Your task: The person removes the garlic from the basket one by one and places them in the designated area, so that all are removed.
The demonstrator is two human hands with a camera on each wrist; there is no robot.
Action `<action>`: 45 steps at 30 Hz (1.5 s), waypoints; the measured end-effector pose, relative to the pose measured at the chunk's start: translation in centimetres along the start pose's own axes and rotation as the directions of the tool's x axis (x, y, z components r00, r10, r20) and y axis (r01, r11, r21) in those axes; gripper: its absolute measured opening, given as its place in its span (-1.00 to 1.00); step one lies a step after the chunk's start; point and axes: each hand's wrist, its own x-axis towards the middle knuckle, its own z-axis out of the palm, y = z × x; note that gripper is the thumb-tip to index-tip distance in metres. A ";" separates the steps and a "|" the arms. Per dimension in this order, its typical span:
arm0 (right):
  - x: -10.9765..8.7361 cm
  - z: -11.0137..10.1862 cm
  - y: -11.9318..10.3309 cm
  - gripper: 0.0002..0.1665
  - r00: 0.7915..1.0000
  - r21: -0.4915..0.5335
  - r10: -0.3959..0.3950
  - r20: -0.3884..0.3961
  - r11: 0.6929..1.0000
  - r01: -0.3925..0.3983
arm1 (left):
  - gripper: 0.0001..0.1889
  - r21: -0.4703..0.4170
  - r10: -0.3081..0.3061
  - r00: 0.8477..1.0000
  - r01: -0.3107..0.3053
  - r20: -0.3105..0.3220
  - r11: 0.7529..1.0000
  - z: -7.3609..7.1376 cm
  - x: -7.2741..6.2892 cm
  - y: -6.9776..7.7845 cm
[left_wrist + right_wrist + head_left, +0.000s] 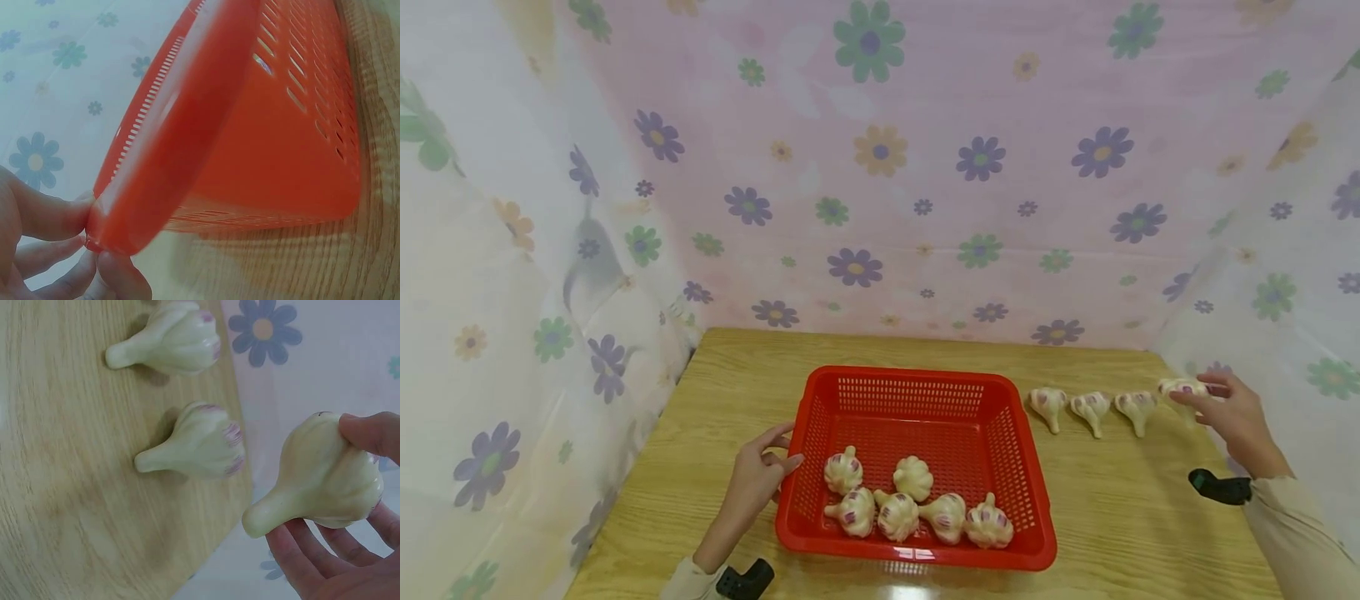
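A red plastic basket [917, 560] with perforated walls sits on the table, several garlic bulbs [898, 517] gathered mostly along its near side. My left hand [758, 468] pinches the basket's left rim, thumb on top and fingers beneath, as the left wrist view shows at the rim [181, 144]. Off to the right, my right hand [1238, 421] holds a garlic bulb [328, 469] between thumb and fingers, its stem pointing away from the palm. Three more bulbs lie in a row right of the basket, the closest to that hand being a garlic bulb [1137, 410] with its stem toward me.
The wooden table [730, 375] carries the basket and the row of bulbs. A flowered cloth [925, 192] hangs behind the table and along both sides. Dark devices [1219, 487] are strapped at both wrists.
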 end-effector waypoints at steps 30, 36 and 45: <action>2.7 2.5 6.9 -0.14 0.974 -0.164 0.154 -0.168 0.970 -0.181 | -0.48 0.022 0.007 1.000 -0.007 -0.018 1.000 0.0 0.0 0.3; 2.9 3.0 7.6 -0.23 0.983 -0.244 0.086 -0.165 0.962 -0.125 | -0.48 0.013 0.007 1.000 -0.007 -0.015 1.000 0.0 0.0 0.2; 2.5 3.7 7.5 -0.26 0.973 -0.221 0.101 -0.207 0.964 -0.147 | -0.48 0.016 0.007 1.000 -0.007 -0.017 1.000 0.0 0.0 0.1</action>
